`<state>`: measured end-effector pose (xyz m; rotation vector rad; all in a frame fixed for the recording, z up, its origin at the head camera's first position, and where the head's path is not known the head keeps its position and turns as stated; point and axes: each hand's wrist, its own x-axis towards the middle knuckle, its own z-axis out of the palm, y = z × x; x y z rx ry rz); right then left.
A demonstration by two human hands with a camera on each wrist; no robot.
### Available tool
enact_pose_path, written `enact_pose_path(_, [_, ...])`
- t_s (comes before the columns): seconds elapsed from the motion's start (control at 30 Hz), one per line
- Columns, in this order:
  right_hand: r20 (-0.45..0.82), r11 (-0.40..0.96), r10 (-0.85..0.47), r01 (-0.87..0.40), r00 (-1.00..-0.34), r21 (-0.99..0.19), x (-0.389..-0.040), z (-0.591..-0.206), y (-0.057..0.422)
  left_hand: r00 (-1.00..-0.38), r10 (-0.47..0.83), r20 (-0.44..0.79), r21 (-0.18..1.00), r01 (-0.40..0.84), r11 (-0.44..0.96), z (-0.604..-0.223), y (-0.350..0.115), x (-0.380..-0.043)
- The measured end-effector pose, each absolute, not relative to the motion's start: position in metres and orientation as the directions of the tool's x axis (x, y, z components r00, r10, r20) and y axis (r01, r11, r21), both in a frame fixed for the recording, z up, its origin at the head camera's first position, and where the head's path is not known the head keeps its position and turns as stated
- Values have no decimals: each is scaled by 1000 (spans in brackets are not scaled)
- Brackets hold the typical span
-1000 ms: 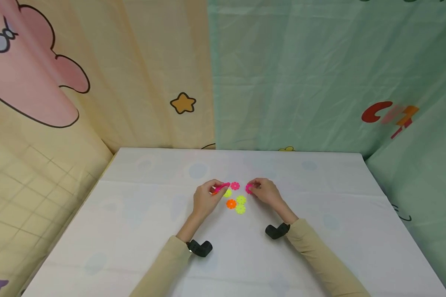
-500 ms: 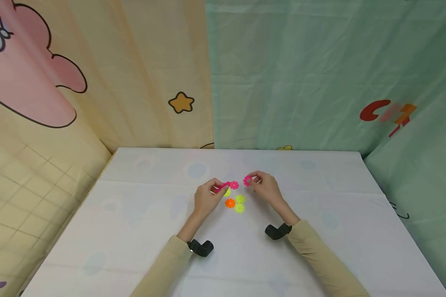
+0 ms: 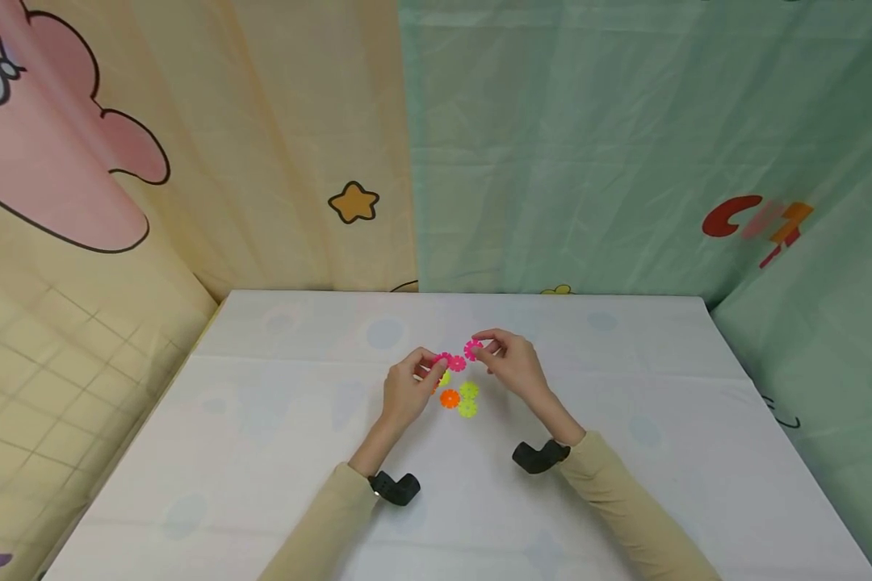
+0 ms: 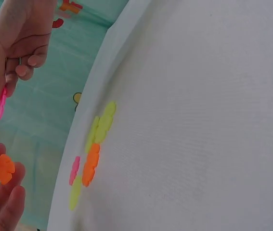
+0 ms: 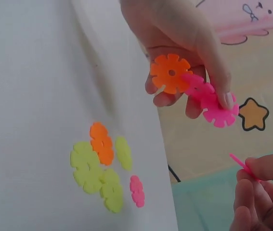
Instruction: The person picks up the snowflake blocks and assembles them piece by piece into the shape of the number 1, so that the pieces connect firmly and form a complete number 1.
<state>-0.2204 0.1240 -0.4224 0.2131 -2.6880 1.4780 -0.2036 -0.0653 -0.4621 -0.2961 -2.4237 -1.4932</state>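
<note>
My left hand point(image 3: 407, 391) holds a small chain of joined, notched snowflake discs above the table. In the right wrist view, an orange disc point(image 5: 165, 79) forms one end, and a pink disc point(image 5: 218, 113) under the thumb forms the other, with another pink piece point(image 5: 197, 87) slotted between. Between thumb and fingers, my right hand point(image 3: 516, 367) pinches a single pink disc point(image 3: 472, 349), apart from the chain and seen edge-on in the right wrist view. Below the hands lie one orange disc point(image 3: 450, 399), one pink disc point(image 3: 457, 363) and several yellow discs point(image 3: 468, 390).
The table point(image 3: 589, 500) has a white cloth over it. Printed curtains point(image 3: 589, 161) hang behind it and along both sides. A dark wrist camera point(image 3: 396, 489) sits on the left wrist, and another dark camera point(image 3: 540, 457) on the right.
The right hand has lifted its pink disc and moved left, closer to the left hand. The left hand has shifted slightly right and turned its chain, so more of its pink end shows.
</note>
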Motion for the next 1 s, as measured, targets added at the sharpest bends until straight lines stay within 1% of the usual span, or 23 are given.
enact_pose_path(0.27, [162, 490, -78, -179, -984, -853, -217, -417, 120, -939, 47, 341, 845, 328, 422, -460, -60, -201])
enact_pose_path(0.5, [174, 454, -90, -196, -981, -869, -215, -415, 117, -921, 52, 387, 823, 370, 431, -463, -57, -200])
enact_pose_path(0.57, [180, 448, -96, -204, -979, -871, -214, -414, 117, -924, 52, 379, 826, 363, 432, -463, -56, -200])
enact_pose_path(0.8, [198, 448, -106, -224, -975, -865, -213, -412, 116, -939, 46, 342, 839, 327, 435, -460, -54, -201])
enact_pose_path(1.0, [186, 472, -124, -222, -975, -853, -213, -412, 118, -924, 59, 378, 808, 361, 466, -461, -53, -200])
